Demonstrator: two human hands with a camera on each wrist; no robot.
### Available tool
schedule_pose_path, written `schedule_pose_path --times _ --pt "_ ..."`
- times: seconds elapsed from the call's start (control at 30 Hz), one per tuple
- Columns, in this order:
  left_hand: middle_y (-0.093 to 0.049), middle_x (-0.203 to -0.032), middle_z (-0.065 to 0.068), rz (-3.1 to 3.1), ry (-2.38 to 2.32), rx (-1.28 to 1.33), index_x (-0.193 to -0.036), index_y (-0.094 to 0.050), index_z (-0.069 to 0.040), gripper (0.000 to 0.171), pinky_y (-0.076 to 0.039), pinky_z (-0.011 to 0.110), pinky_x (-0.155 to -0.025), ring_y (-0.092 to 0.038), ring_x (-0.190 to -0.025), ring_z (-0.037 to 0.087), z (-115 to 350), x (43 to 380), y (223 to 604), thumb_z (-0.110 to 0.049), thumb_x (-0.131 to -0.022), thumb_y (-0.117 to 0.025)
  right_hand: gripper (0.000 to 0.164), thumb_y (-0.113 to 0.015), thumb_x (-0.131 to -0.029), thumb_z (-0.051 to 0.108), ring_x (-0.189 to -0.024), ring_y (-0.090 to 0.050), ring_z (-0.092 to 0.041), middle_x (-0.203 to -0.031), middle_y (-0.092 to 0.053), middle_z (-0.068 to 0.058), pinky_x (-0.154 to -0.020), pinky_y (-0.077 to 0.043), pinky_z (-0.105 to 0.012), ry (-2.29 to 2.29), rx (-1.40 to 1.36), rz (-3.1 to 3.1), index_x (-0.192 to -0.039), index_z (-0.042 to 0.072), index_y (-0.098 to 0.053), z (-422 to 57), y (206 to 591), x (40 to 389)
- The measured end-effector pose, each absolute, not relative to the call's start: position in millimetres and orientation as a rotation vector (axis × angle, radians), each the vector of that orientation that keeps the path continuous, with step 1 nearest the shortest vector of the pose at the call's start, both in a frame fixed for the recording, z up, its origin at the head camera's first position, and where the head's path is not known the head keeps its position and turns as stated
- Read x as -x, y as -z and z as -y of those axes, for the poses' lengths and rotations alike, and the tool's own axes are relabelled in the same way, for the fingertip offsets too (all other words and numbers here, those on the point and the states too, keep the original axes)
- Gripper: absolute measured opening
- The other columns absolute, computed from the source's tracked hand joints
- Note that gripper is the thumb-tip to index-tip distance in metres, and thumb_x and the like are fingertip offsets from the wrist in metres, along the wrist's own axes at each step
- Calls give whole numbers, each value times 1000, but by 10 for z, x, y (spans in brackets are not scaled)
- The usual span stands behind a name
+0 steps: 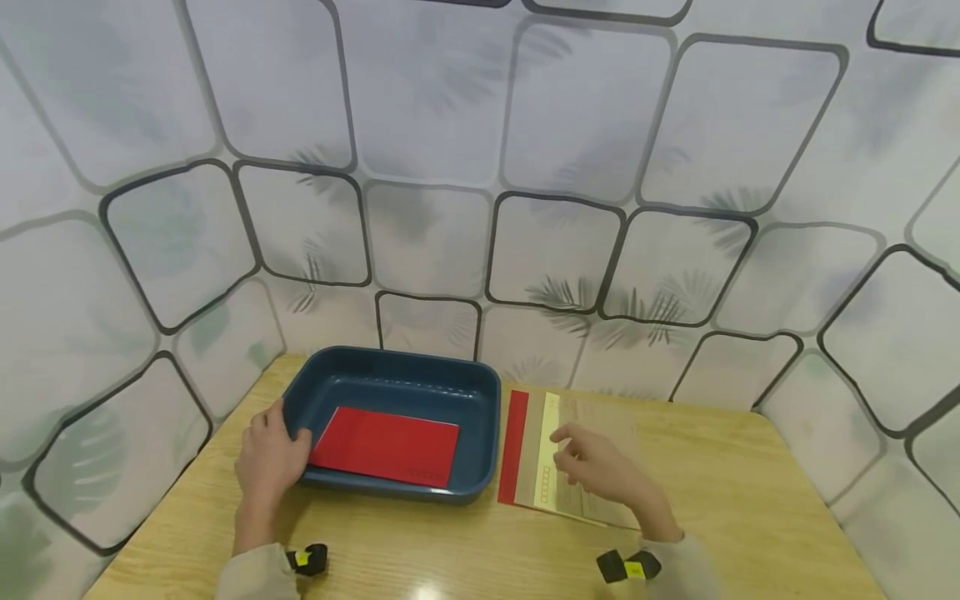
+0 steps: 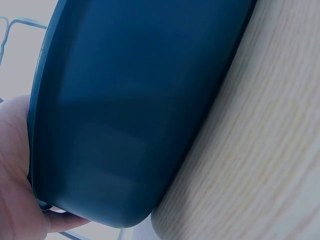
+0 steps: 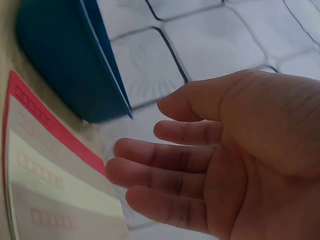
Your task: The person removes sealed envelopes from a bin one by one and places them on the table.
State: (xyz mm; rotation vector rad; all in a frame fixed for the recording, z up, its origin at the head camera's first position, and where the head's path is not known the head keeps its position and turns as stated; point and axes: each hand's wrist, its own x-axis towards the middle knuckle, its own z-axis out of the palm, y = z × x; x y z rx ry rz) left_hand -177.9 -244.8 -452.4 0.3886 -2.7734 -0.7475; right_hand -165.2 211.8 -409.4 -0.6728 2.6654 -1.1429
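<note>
Tray (image 1: 405, 392): on the table (image 1: 420, 542), 11 o'clock from the sitter; looks stiff, glossy, perhaps slick; rim is the sure hold.
Left hand (image 1: 272, 454): clamped on the tray's rim, between its 8 and 9 o'clock.
Red envelope (image 1: 386, 447): inside the tray, toward 6 o'clock; light paper, I'd guess, easily creased; pinch its 3 o'clock edge.
Envelopes (image 1: 542, 462): fanned on the table, tray's 3 o'clock; thin, likely to slide together; peel singly by exposed 9 o'clock edges.
Right hand (image 1: 603, 471): over the envelopes, fingers loosely bent, thumb apart, nothing held; contact, can't tell.
</note>
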Motion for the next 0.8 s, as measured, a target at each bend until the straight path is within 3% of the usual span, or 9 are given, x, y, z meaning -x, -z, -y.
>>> schedule_pose_path --times 0.13,0.33,0.57,0.8 --pt "-31 -132 36 2781 746 -397 -139 -22 5 64 -36 71 -81 -32 -114 51 2447 1783 4521 -23 -86 -46 28 -52 -91 12 -80 -60 -18 -95 -64 -13 -67 -53 -42 1076 814 -2726 -118 6 -50 -1865 4082 1685" --pt "-31 -132 36 2783 752 -392 -139 -22 6 64 -36 71 -82 -31 -115 51 2436 1775 4499 -23 -86 -44 46 -52 -92 20 -116 -44 -30 -129 -49 -17 -95 -40 -52 1009 918 -2779 -133 3 -40 -1527 4080 1705" --pt "-31 -132 36 2784 767 -391 -140 -22 5 64 -35 71 -82 -31 -115 51 2444 1768 4499 -23 -87 -45 54 -48 -94 29 -126 -31 -35 -135 -41 -22 -99 -34 -57 799 1084 -2892 -140 5 -33 -1158 4078 1725" --pt "-32 -131 36 2771 751 -377 -139 -24 5 64 -36 71 -81 -33 -114 51 2457 1767 4495 -23 -86 -46 61 -45 -95 38 -134 -16 -36 -147 -28 -18 -103 -32 -53 620 1178 -2839 -144 9 -25 -860 4109 1797"
